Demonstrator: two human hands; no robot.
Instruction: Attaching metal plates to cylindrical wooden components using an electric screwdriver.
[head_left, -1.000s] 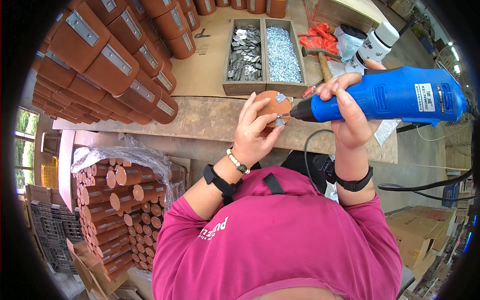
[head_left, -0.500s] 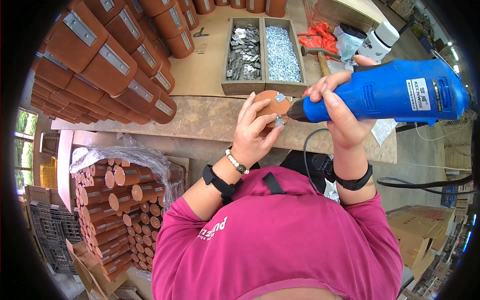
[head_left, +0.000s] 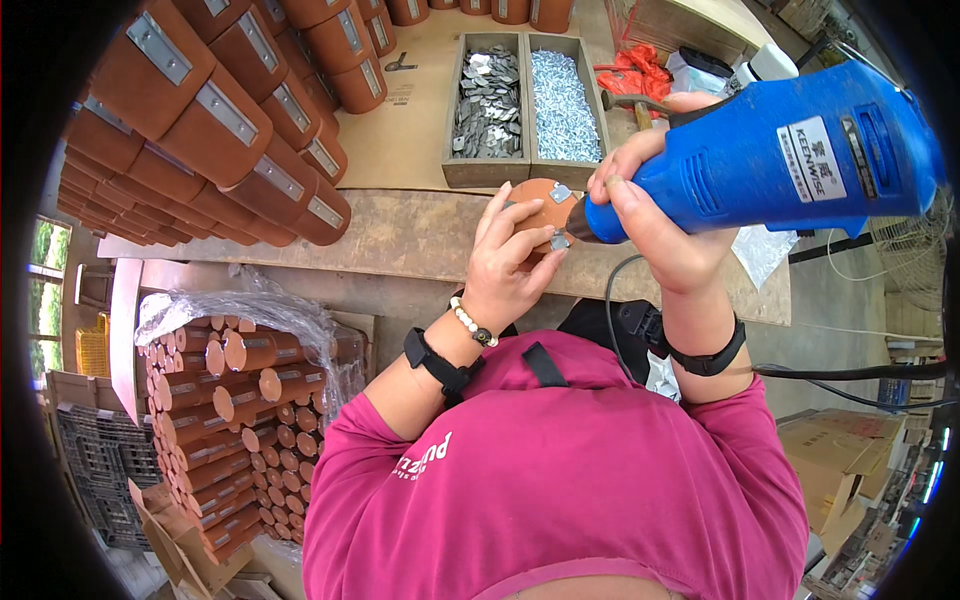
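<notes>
My left hand [head_left: 511,254] holds a round brown piece [head_left: 533,208] at the bench's front edge, with fingers spread over its face. One small metal plate [head_left: 562,193] sits at its upper right; another metal plate [head_left: 559,241] is by my left fingertips at its lower right. My right hand [head_left: 668,212] is wrapped round a blue power screwdriver [head_left: 740,165]. The screwdriver's dark nose points left at the piece's right edge, between the two plates. Whether its bit touches anything is hidden.
Beyond the piece stands a wooden two-part box [head_left: 485,175] with grey metal plates [head_left: 487,105] and silvery screws [head_left: 565,105]. Brown cylinders [head_left: 240,110] with metal strips are stacked at left. A hammer [head_left: 640,103] and red plastic bag [head_left: 640,72] lie right. A black cable [head_left: 850,372] trails right.
The screwdriver has tilted and risen, its nose shifting up from the lower plate toward the space between the plates. My left hand and the brown piece have barely moved.
</notes>
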